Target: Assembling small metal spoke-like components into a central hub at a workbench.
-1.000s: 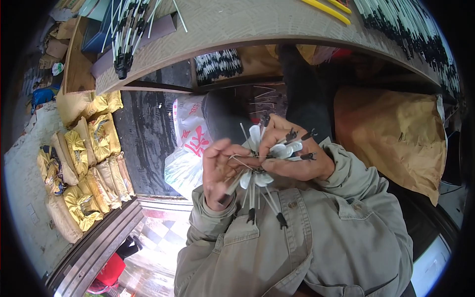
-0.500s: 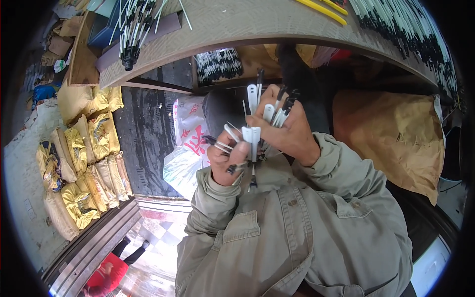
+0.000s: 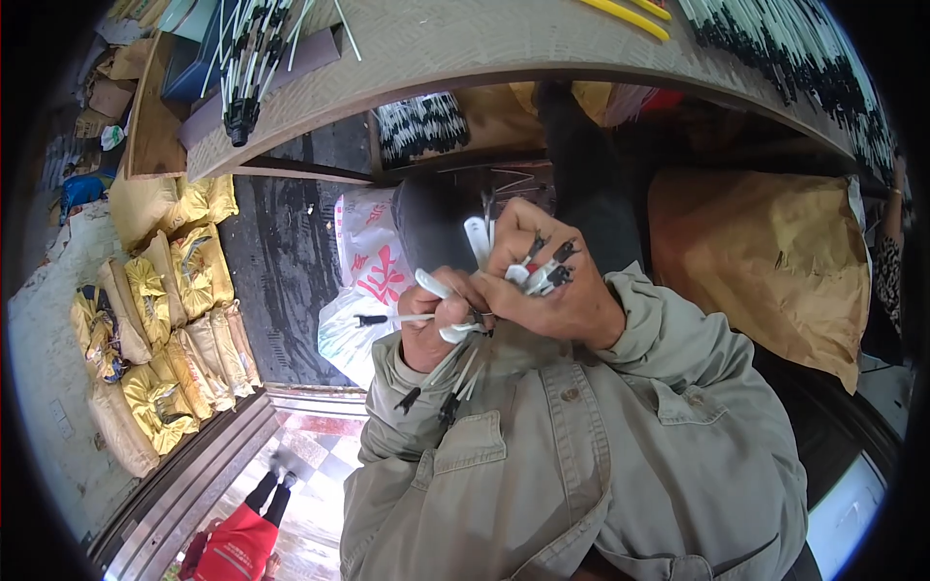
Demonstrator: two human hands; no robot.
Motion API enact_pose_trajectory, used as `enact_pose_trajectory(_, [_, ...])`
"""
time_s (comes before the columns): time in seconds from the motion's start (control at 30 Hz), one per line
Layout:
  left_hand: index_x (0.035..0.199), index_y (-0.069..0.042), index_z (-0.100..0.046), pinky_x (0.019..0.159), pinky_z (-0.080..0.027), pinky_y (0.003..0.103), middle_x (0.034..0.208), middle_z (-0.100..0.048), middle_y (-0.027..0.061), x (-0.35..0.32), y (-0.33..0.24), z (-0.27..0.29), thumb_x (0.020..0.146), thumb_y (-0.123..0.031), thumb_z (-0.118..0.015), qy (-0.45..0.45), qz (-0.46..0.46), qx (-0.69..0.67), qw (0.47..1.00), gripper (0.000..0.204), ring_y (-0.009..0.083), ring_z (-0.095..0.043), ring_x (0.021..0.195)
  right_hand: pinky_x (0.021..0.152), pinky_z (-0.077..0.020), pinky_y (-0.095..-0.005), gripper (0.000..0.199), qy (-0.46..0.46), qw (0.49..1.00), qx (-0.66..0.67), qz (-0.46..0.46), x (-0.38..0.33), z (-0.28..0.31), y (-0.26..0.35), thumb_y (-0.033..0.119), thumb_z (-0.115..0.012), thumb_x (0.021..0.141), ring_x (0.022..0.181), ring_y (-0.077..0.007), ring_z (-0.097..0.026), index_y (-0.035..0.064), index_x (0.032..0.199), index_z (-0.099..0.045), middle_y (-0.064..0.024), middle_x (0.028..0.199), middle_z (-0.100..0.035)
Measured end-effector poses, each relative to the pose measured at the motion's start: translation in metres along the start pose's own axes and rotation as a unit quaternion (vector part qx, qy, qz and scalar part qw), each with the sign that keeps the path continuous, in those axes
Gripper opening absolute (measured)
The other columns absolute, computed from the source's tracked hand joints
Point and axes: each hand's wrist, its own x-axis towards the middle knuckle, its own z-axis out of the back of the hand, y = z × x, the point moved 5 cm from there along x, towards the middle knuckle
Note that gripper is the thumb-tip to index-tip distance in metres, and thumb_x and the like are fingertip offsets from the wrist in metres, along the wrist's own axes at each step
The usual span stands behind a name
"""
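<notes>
Since half a second ago both hands have dropped a little toward the chest, and the bunch of white rods with black tips [image 3: 484,290] that stood upright now leans, with one rod poking out sideways to the person's left. Nearest of all is the khaki jacket [image 3: 581,455], its collar and buttoned pocket flaps filling the lower middle of the view. Just above the collar the left hand [image 3: 436,324] is curled tight around the lower part of the bunch, thumb pressed over a white strip, black tips hanging below the fist. Touching it, the right hand [image 3: 557,290] is wrapped closed over the upper part, fingers folded around several rods whose black and red ends stick out between the knuckles. Behind the hands lies a white plastic bag with red print [image 3: 363,276], on dark ground. Farther to the left sit stacked yellow and gold sacks [image 3: 170,320]. To the right rests a large brown paper bag [image 3: 765,261]. Farthest off, a curved wooden table [image 3: 465,44] carries a bundle of similar rods [image 3: 247,63] at its left and a long row of dark-tipped rods [image 3: 804,53] at its right
</notes>
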Motion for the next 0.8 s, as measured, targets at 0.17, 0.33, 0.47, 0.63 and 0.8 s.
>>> enact_pose_trajectory(0.17, [0.076, 0.002, -0.056, 0.057, -0.041, 0.026, 0.071, -0.057, 0.0101, 0.002, -0.001, -0.003, 0.080, -0.012, -0.065, 0.116, 0.035, 0.005, 0.993, 0.017, 0.0142, -0.053, 0.064, 0.055, -0.0358, -0.0272, 0.012, -0.041, 0.999, 0.014, -0.009, 0.007, 0.010, -0.008, 0.003, -0.067, 0.070, 0.063, -0.0120, -0.046, 0.0031, 0.066, -0.056, -0.0046, 0.071, -0.047])
enact_pose_trajectory(0.33, [0.082, 0.001, -0.059, 0.059, -0.040, 0.024, 0.073, -0.058, 0.0071, 0.001, -0.009, -0.004, 0.070, 0.000, -0.071, 0.086, 0.001, 0.180, 0.980, 0.017, 0.0119, -0.053, 0.065, 0.057, -0.0368, -0.0265, 0.010, -0.002, 1.000, -0.004, -0.012, 0.012, 0.008, -0.006, 0.003, -0.068, 0.071, 0.066, -0.0118, -0.047, 0.0030, 0.070, -0.058, -0.0043, 0.074, -0.049])
enact_pose_trajectory(0.47, [0.083, 0.002, -0.061, 0.058, -0.041, 0.025, 0.074, -0.059, 0.0069, -0.005, -0.015, 0.003, 0.071, 0.001, -0.070, 0.001, 0.003, 0.164, 0.986, 0.016, 0.0124, -0.054, 0.064, 0.062, -0.0401, -0.0251, 0.014, 0.127, 0.991, 0.039, -0.025, 0.012, 0.006, -0.008, 0.001, -0.070, 0.070, 0.073, -0.0088, -0.051, 0.0029, 0.080, -0.060, -0.0035, 0.082, -0.054])
enact_pose_trajectory(0.63, [0.079, 0.002, -0.062, 0.058, -0.042, 0.026, 0.074, -0.059, 0.0078, -0.010, -0.028, 0.008, 0.071, 0.002, -0.068, 0.045, -0.074, 0.253, 0.964, 0.010, 0.0141, -0.055, 0.065, 0.060, -0.0410, -0.0234, 0.015, 0.181, 0.983, 0.025, -0.033, 0.011, 0.010, -0.003, 0.000, -0.070, 0.070, 0.070, -0.0089, -0.053, 0.0032, 0.077, -0.056, -0.0023, 0.078, -0.057])
enact_pose_trajectory(0.8, [0.078, 0.002, -0.062, 0.063, -0.046, 0.028, 0.085, -0.060, 0.0119, -0.012, -0.049, -0.013, 0.068, 0.002, -0.070, -0.023, -0.170, 0.340, 0.925, 0.014, 0.0182, -0.058, 0.071, 0.061, -0.0422, -0.0237, 0.014, 0.162, 0.987, 0.002, 0.011, 0.010, 0.001, 0.006, 0.000, -0.069, 0.071, 0.070, -0.0094, -0.054, 0.0023, 0.075, -0.056, -0.0040, 0.077, -0.057])
